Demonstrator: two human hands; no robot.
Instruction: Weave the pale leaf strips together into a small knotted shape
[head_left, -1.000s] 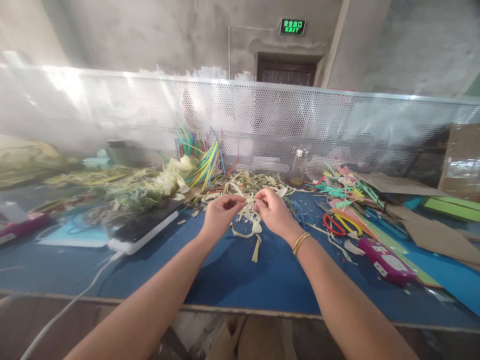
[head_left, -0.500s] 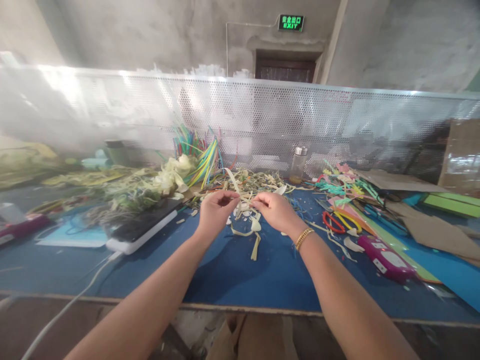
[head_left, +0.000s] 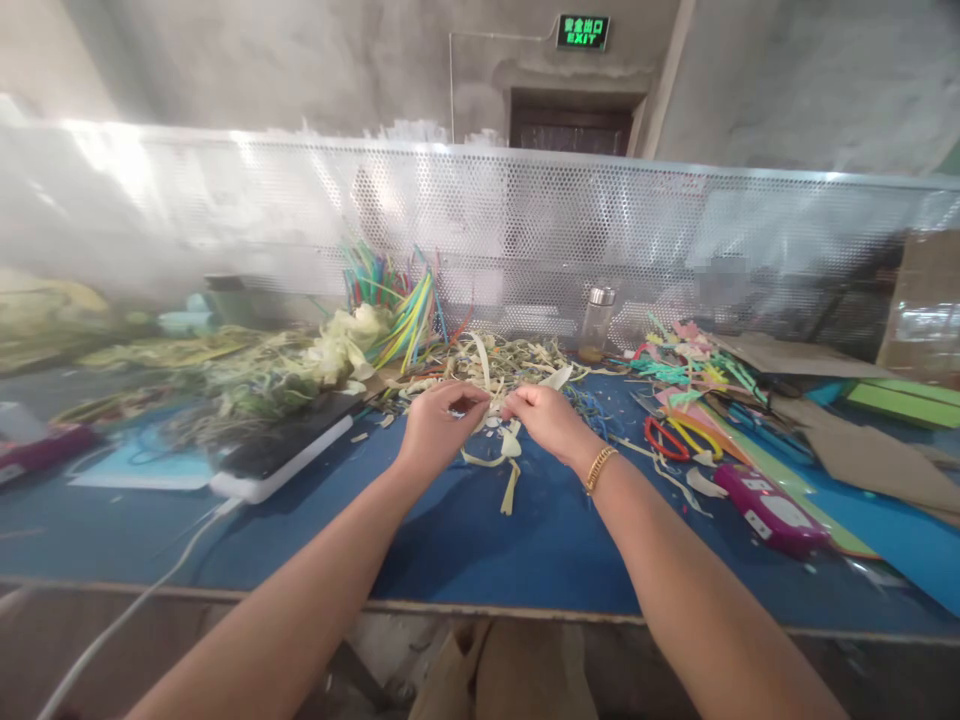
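Note:
My left hand [head_left: 444,420] is closed in a pinch on a pale cream strip [head_left: 482,362], whose free end curls up above the fingertips. Close beside it, my right hand [head_left: 546,418] is also pinched, with a whitish leaf-shaped piece [head_left: 556,379] sticking out above its knuckles. The fingertips of both hands nearly meet. Below them, a pale knotted strip [head_left: 511,442] with a dangling tail lies on the blue tabletop [head_left: 495,565]. Behind the hands spreads a heap of pale, greenish curled strips [head_left: 517,355].
Scissors with red and yellow handles [head_left: 682,437] and a purple device [head_left: 772,510] lie at right. A glass bottle [head_left: 597,325] stands behind. Coloured pipe cleaners [head_left: 409,310] and a white-edged black box [head_left: 281,455] with a cable are at left. A perforated metal panel [head_left: 465,230] borders the back.
My hands have drawn slightly closer together. The strip in my left hand now stands more upright and has shifted a little to the right.

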